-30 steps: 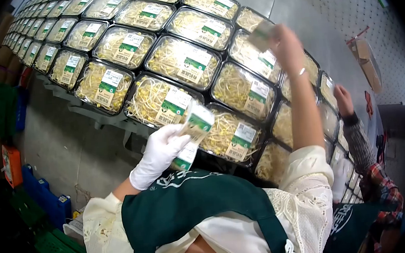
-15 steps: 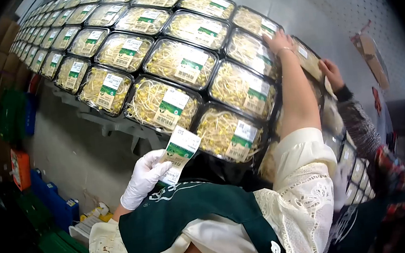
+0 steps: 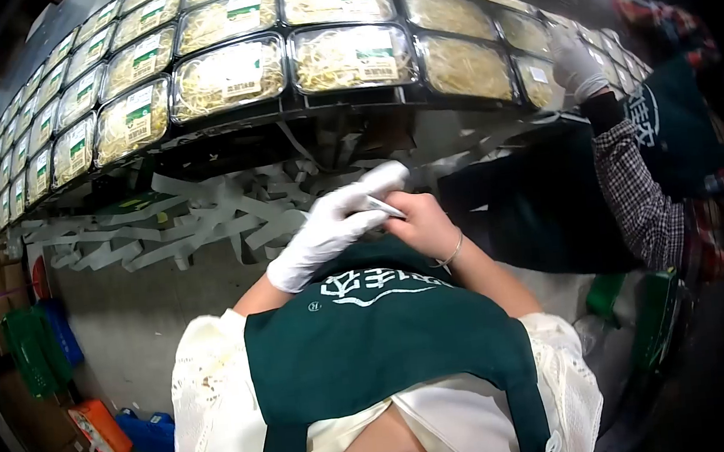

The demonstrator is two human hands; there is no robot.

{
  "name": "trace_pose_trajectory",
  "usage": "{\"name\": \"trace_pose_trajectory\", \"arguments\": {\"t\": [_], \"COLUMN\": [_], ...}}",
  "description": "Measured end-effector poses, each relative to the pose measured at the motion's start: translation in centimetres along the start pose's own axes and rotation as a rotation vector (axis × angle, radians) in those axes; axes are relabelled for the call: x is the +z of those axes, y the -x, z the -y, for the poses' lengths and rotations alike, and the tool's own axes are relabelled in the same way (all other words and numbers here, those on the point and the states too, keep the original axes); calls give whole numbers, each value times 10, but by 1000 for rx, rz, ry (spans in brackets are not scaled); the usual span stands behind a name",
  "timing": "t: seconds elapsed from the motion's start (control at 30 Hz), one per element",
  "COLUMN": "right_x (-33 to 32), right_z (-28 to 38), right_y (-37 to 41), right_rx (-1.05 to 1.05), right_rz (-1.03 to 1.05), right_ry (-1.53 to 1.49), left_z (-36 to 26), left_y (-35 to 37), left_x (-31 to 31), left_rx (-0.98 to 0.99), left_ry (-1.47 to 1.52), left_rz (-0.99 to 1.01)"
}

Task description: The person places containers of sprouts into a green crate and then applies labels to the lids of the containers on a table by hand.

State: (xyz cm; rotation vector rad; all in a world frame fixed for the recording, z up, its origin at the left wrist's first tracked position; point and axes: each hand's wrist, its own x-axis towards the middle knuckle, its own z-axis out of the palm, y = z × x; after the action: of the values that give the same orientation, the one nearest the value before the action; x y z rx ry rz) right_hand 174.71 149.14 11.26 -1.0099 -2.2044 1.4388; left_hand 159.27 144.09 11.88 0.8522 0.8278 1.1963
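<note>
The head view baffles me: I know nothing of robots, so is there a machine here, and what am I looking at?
No machine is at work here, just a person's two hands. The camera is worn on their head and looks forward and down, which is why their dark green apron fills the bottom.

The left hand wears a white glove; the right hand is bare. The right hand's fingers seem to pinch a thin white piece; seen almost edge-on, it is hard to identify.

Beyond, rows of sprout trays stand on a table, many with green-and-white labels. Pale strips lie tangled below its edge. The gloved hand at the right belongs to another person.
</note>
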Motion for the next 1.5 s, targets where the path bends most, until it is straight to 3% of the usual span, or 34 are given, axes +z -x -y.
{"name": "trace_pose_trajectory", "arguments": {"t": [0.03, 0.07, 0.1, 0.17, 0.23, 0.27, 0.3, 0.33, 0.43, 0.47, 0.53, 0.57, 0.6, 0.63, 0.67, 0.7, 0.73, 0.77, 0.8, 0.87, 0.93, 0.97, 1.0, 1.03, 1.07, 1.1, 1.17, 1.2, 1.23, 1.3, 1.37, 1.43, 1.5], "right_x": [-1, -9, -12, -12, -20, -22, -24, -26, -28, -32, -44, -51, -57, -65, -75, -85, -96, -107, -118, -135, -156, -165, -173, -179, -182, -185, -194, -193, -186, -167, -144, -138, -149], "right_z": [-4, -13, -20, -38, -59, -63, -66, -67, -70, -77, -86, -91, -99, -108, -118, -127, -137, -147, -162, -198, -227, -237, -244, -251, -267, -271, -280, -288, -300, -324, -345, -349, -349], "right_y": [16, 26, 37, 61, 88, 102, 116, 129, 165, 176, 193, 200, 208, 217, 227, 237, 247, 262, 279, 312, 341, 350, 359, 368, 376, 381, 388, 388, 387, 382, 380, 384, 384], "right_rx": [52, 199, 202, 303, 344, 384, 421, 449, 478, 488, 492, 498, 494, 493, 490, 483, 474, 468, 471, 574, 752, 743, 721, 698, 603, 601, 652, 637, 711, 854, 847, 755, 841], "right_rz": [-119, -48, -57, -313, -400, -395, -385, -340, -290, -271, -260, -259, -257, -246, -235, -230, -204, -177, -199, -213, -190, -199, -127, -57, 7, -14, -72, -88, -192, -281, -293, -261, -343], "right_ry": [22, 79, 84, -267, -130, -204, -276, -249, -186, -120, -45, -17, -25, -14, 2, 6, 65, 123, 93, 29, -169, -171, -302, -433, -568, -573, -1014, -1047, -998, -575, -221, -105, -380], "left_z": [11, 28, 30, 68, 75, 77, 81, 89, 91, 117, 117, 100, 101, 120, 103, 112, 122, 106, 117, 114, 136, 162, 181, 249, 259, 284, 307, 315, 317, 314, 312, 317, 320], "left_y": [-5, -12, -18, -40, -70, -90, -111, -132, -168, -185, -180, -174, -176, -189, -180, -181, -182, -168, -158, -120, -80, -60, -41, -21, 1, 19, 38, 39, 36, 17, -10, -22, -27], "left_x": [6, 11, 20, 13, 0, -7, -20, -32, -23, -46, -39, -21, -19, -54, -31, -40, -66, -50, -57, -2, 26, 41, 61, 18, 53, 63, 81, 87, 92, 100, 108, 117, 124], "left_rx": [-54, -94, -213, -28, -104, 0, -87, -11, -187, -151, -67, -157, -112, -192, -288, -251, -240, -401, -283, -107, -113, -125, -301, -433, -634, -712, -830, -850, -857, -824, -778, -754, -739], "left_ry": [15, 73, -2, 1, 93, -3, -21, -302, -172, -411, -911, -813, -667, -929, -666, -447, -464, -525, -545, -687, -772, -725, -757, -717, -529, -489, -584, -660, -734, -860, -959, -1020, -1067], "left_rz": [179, 156, 96, -52, -291, -387, -513, -583, -920, -939, -938, -1049, -1082, -952, -1058, -1071, -1009, -1072, -1146, -1348, -1114, -1075, -1031, -1039, -1004, -939, -687, -563, -449, -265, -124, -18, 38]}}
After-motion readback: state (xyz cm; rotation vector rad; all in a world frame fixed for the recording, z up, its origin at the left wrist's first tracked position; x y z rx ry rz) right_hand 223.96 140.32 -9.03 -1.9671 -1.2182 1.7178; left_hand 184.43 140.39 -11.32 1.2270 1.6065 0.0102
